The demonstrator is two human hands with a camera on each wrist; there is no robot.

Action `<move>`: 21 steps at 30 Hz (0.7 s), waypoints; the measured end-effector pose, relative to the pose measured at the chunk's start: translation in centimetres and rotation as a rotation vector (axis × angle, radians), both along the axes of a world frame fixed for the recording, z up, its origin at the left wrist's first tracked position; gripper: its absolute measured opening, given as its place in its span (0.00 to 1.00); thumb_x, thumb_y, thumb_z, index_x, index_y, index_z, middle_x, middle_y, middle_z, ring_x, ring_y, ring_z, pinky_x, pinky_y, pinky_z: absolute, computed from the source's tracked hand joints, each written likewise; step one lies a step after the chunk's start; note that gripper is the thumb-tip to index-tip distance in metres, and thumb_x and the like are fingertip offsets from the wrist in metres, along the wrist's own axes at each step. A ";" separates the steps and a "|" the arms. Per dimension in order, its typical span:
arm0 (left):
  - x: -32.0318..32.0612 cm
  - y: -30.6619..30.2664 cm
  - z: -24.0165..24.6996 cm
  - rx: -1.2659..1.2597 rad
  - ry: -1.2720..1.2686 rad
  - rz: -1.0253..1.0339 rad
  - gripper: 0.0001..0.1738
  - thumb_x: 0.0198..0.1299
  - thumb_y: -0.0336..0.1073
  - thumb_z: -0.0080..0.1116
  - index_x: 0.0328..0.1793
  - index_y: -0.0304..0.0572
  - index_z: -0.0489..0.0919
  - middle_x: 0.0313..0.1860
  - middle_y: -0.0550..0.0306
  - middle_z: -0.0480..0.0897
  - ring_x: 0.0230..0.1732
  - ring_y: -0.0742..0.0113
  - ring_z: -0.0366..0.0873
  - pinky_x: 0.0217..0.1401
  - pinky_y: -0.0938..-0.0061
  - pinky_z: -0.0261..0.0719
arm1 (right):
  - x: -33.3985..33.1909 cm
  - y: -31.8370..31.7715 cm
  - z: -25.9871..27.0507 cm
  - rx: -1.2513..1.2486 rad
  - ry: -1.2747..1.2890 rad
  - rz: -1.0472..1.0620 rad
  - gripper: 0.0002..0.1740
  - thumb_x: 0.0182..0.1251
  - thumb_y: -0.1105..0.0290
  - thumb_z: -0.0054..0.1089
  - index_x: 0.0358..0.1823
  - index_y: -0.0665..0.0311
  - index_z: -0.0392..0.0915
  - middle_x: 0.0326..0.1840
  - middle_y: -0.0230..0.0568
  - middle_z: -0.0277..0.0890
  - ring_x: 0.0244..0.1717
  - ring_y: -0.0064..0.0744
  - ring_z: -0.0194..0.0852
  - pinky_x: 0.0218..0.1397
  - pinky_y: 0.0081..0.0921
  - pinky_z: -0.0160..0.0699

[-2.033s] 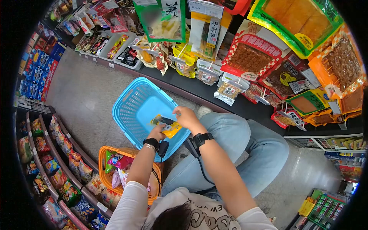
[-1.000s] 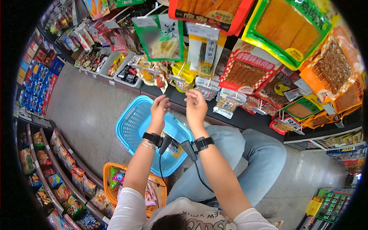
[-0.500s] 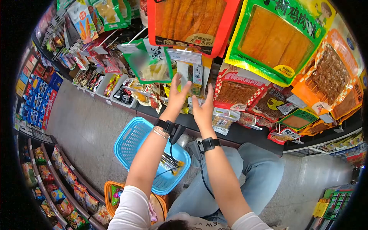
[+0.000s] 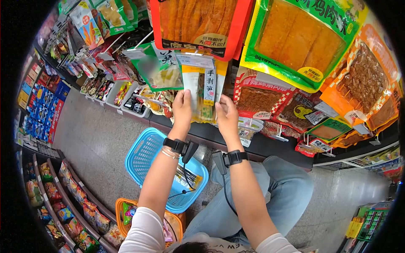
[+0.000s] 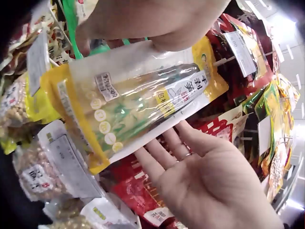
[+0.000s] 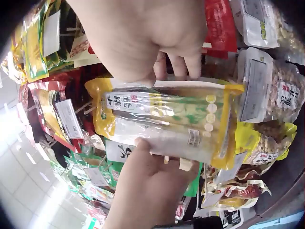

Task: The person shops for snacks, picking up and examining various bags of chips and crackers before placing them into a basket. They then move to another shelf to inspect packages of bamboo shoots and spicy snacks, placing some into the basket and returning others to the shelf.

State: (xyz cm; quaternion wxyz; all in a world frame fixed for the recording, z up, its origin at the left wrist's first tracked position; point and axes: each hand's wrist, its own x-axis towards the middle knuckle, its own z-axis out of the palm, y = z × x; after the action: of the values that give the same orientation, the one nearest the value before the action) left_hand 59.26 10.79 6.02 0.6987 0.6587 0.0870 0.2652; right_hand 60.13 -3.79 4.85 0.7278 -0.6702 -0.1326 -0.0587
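Note:
A clear-fronted pack of bamboo shoots with yellow ends hangs on the rack, its top behind a price tag. My left hand grips one long edge, thumb in front and fingers behind, as the right wrist view shows. At the opposite edge is my right hand, its thumb at the front and its fingertips passing behind the pack. A similar yellow-and-clear pack lies in the blue basket on the floor, below my forearms.
Large meat-snack packs hang close around, a red one above and a green one to the right. An orange basket with snacks stands behind the blue one. Curved snack shelves line the left side.
Two seconds ago both hands held a yellow pack inside the blue basket. They let it go there, rose to the rack and now hold the hanging bamboo shoots from both sides.

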 end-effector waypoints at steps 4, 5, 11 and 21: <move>-2.5 -0.2 1.1 -0.046 0.037 0.006 0.16 0.70 0.44 0.46 0.43 0.38 0.76 0.35 0.66 0.76 0.36 0.82 0.68 0.40 0.82 0.68 | -1.5 0.6 1.6 0.174 0.035 0.087 0.21 0.63 0.77 0.56 0.58 0.72 0.67 0.50 0.46 0.77 0.48 0.28 0.77 0.48 0.22 0.76; -3.1 -0.2 1.3 -0.055 0.049 0.008 0.17 0.70 0.45 0.46 0.43 0.38 0.75 0.36 0.66 0.77 0.37 0.81 0.69 0.41 0.82 0.68 | -1.7 0.5 1.7 0.177 0.025 0.103 0.21 0.63 0.78 0.56 0.58 0.72 0.67 0.50 0.46 0.77 0.48 0.27 0.77 0.48 0.22 0.76; -6.3 0.2 1.9 -0.112 0.119 -0.001 0.16 0.69 0.45 0.47 0.45 0.38 0.76 0.38 0.65 0.78 0.38 0.80 0.71 0.42 0.82 0.70 | -3.6 0.2 2.4 0.215 0.054 0.213 0.19 0.63 0.79 0.56 0.55 0.72 0.69 0.49 0.43 0.78 0.48 0.25 0.77 0.50 0.21 0.75; -15.2 1.1 -1.8 -0.337 0.255 0.064 0.12 0.69 0.38 0.47 0.43 0.36 0.77 0.36 0.63 0.80 0.34 0.79 0.74 0.39 0.81 0.73 | -9.0 -0.8 0.6 0.051 0.544 0.588 0.14 0.63 0.71 0.60 0.49 0.67 0.76 0.40 0.31 0.80 0.35 0.09 0.71 0.32 0.13 0.68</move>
State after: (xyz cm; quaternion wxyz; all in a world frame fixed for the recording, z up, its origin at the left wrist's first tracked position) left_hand 44.07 11.90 4.24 0.7737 0.5575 0.2387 0.1835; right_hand 51.14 -4.57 5.43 0.7386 -0.5763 -0.1198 0.3285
